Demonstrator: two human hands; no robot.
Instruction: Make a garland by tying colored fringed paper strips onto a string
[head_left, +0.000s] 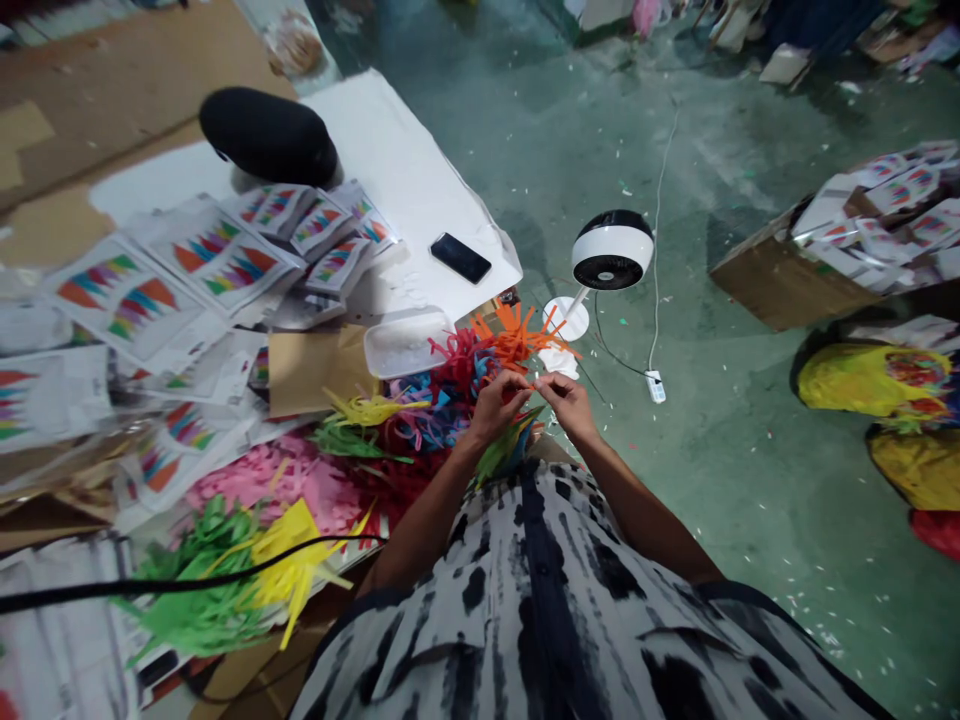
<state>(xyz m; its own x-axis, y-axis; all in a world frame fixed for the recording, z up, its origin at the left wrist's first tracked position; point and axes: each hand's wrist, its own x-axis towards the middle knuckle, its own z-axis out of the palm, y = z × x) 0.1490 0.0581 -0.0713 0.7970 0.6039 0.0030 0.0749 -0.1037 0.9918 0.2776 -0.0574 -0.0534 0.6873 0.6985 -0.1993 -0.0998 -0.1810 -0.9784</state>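
My left hand (496, 402) and my right hand (568, 403) are close together in front of me, both pinched on an orange cut-paper fringe piece (517, 338) whose spikes fan out above the fingers. Just left of my left hand lies a heap of red and blue paper fringes (442, 400). Yellow fringes (367, 408), pink ones (300, 485) and green ones (199, 590) are spread over the table edge to my left. A green and blue fringe (510, 445) shows under my left wrist.
A low table holds packets printed with coloured fringes (210, 255), a clear plastic tray (405, 342), a black phone (460, 257) and a black rounded object (268, 135). On the green floor stand a white fan (609, 255) with its cable and a cardboard box of packets (862, 235). Yellow bags (874, 380) lie at right.
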